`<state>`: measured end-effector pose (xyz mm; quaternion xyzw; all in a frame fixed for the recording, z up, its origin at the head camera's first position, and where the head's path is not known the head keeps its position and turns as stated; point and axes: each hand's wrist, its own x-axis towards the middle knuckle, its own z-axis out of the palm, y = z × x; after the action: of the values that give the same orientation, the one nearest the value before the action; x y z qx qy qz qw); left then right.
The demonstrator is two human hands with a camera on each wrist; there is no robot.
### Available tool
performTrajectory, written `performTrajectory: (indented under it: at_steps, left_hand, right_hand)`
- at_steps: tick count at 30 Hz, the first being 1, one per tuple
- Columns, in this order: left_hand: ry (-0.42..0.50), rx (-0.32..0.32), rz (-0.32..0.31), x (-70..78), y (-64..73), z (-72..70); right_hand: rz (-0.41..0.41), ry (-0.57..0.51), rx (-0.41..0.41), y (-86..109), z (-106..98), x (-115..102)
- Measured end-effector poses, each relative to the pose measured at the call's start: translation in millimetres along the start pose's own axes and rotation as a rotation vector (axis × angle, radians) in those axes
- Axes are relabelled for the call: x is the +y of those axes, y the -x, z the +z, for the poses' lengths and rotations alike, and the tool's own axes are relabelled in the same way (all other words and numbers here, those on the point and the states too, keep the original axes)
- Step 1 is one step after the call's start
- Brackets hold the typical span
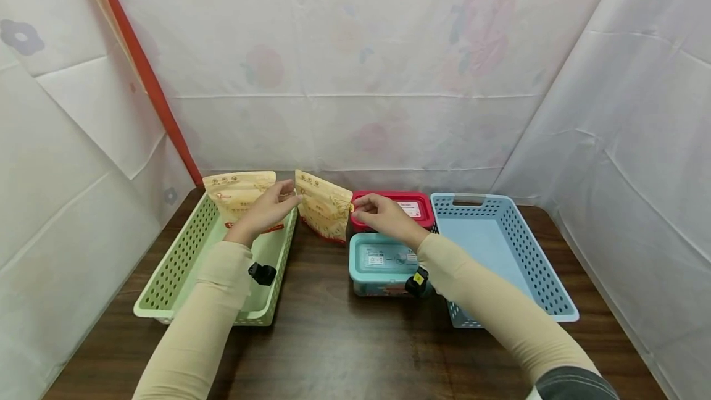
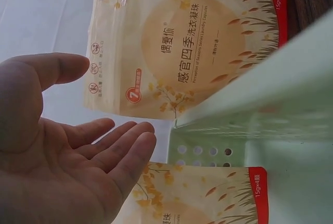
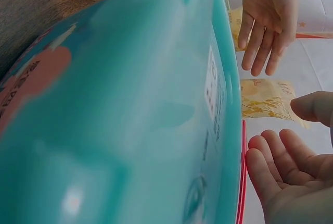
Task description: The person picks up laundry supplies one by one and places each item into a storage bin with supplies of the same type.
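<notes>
A cream laundry-capsule pouch [image 1: 322, 207] with a red bottom edge stands on the table between my two hands. Its printed front shows large in the left wrist view. My left hand [image 1: 270, 207] has its fingers extended near the pouch's left side, with nothing in its grasp. On the other side, my right hand [image 1: 386, 218] has relaxed fingers, and its fingertips overlap the pouch's right edge in the head view. A second matching pouch [image 1: 237, 199] stands in the green basket [image 1: 145, 306], partly behind my left hand.
A red-lidded box [image 1: 424, 205] sits at the back, with a teal-lidded box [image 1: 363, 271] in front of it, under my right wrist. To the right lies a blue basket [image 1: 533, 252]. White curtains [image 1: 355, 66] enclose the back and sides of the wooden table [image 1: 344, 350].
</notes>
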<state>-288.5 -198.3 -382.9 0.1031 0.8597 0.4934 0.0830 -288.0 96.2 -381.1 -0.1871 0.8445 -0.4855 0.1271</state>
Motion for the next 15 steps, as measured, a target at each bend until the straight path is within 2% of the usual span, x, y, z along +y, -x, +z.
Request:
performTrajectory:
  at_steps: [8,15]
  left_hand:
    - [0.026,-0.013,-0.006,2.7,-2.8,2.5]
    - [0.040,0.011,-0.010,0.1,-8.5,2.4]
  right_hand:
    - [-0.011,0.000,-0.018,0.0,1.2,-3.2]
    - [-0.015,0.042,-0.014,-2.8,4.4,-3.9]
